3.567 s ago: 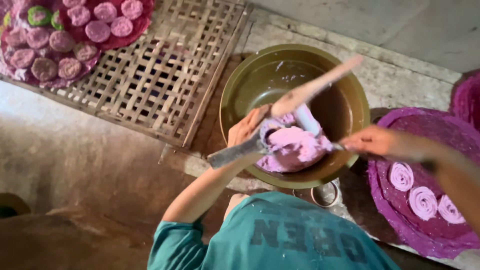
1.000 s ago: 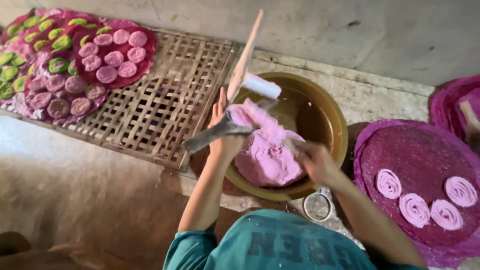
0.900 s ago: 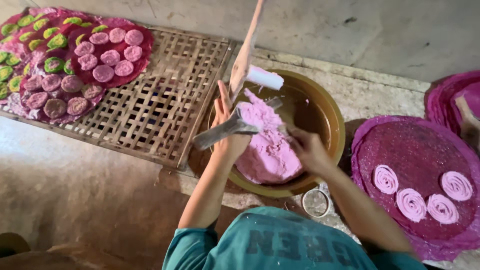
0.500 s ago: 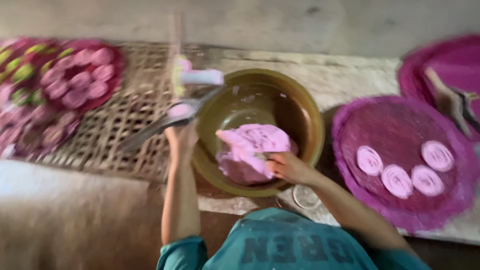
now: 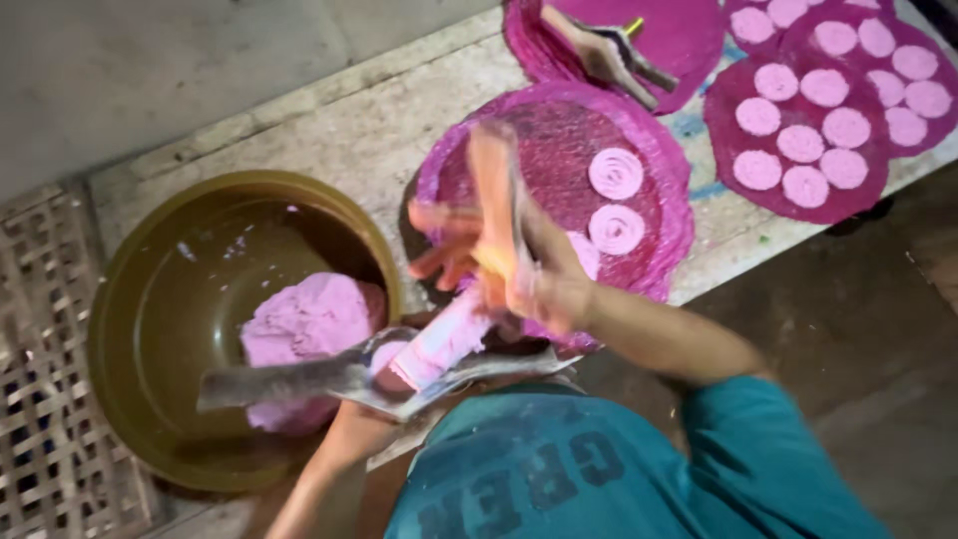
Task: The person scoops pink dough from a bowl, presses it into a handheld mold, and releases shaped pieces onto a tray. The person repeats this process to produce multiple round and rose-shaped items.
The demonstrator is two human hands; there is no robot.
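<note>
I hold a metal hand press (image 5: 299,379) with a pink-smeared barrel (image 5: 444,339) low over the near rim of an olive-brown bowl (image 5: 130,289). My left hand (image 5: 361,419) grips the press from underneath and is mostly hidden by it. My right hand (image 5: 529,269) is shut around the press's upright wooden handle (image 5: 494,190), which is blurred by motion. A lump of pink dough (image 5: 309,319) lies in the bowl. Just past my right hand is a round magenta mat (image 5: 544,150) bearing pink dough spirals (image 5: 616,173).
More magenta mats (image 5: 868,165) covered with several pink discs lie at the upper right. A second press (image 5: 599,50) rests on a mat at the top. A bamboo lattice tray (image 5: 40,399) sits to the left of the bowl, on a concrete ledge (image 5: 329,110).
The view swung right. My right hand left the dough in the bowl and took the wooden handle. The press came down from over the bowl's far left to its near rim.
</note>
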